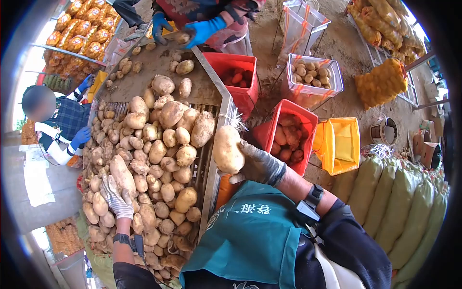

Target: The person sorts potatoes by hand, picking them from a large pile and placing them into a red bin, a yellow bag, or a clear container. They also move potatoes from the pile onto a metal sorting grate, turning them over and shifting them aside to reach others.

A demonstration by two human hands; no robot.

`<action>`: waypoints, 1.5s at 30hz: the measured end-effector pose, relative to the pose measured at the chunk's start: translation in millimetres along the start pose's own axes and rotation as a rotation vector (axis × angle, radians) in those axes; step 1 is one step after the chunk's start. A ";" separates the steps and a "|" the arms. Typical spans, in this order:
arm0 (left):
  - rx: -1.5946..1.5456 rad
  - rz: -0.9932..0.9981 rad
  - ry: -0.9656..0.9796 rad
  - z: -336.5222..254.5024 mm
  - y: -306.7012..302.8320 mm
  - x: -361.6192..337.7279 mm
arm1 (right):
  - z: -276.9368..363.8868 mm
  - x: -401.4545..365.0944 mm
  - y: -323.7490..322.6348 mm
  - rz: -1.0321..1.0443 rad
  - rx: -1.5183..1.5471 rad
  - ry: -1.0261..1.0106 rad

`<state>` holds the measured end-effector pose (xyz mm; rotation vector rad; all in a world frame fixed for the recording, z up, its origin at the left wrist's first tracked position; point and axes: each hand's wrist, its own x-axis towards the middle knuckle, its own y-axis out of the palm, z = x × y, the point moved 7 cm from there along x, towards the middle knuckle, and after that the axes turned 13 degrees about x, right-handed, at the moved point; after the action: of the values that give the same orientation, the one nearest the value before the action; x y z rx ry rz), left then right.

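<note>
My right hand point(260, 164), in a dirty dark glove, grips a large pale potato point(228, 150) over the near edge of the sorting table point(217, 123). Over the heap, my left hand point(115, 197) in a striped glove has its fingers and thumb around the lower end of a long potato point(122, 174). A smaller potato point(100, 204) sits beside its fingers. Many potatoes point(167, 191) of mixed sizes cover the slatted part of the table, with larger ones towards its upper end.
Red bins point(312, 126) with potatoes, a clear-sided bin point(337, 77) and a yellow bin point(357, 144) stand to the right. Green sacks point(402, 207) lie lower right. Across the table's top, a person's blue gloves point(204, 32) handle a potato; another person point(67, 118) stands left.
</note>
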<state>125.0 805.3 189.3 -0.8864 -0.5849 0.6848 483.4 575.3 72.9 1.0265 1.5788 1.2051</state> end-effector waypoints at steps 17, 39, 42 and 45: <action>-1.899 0.135 -0.676 -205.9 -81.1 16.5 | -55.8 31.7 73.3 0.131 -0.616 0.074; -2.298 0.474 -0.819 -200.9 -73.5 21.7 | -20.5 57.3 128.5 0.218 -1.794 -0.493; -2.184 0.454 -0.654 -204.6 -66.0 22.7 | -9.5 64.3 131.6 0.125 -1.785 -0.559; -2.121 0.391 -0.546 -207.7 -66.0 29.7 | -3.7 68.0 118.4 0.118 -1.819 -0.503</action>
<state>310.1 695.0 144.8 -2.8567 -1.7118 0.4262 472.9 661.3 178.5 0.0824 -0.2721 1.5918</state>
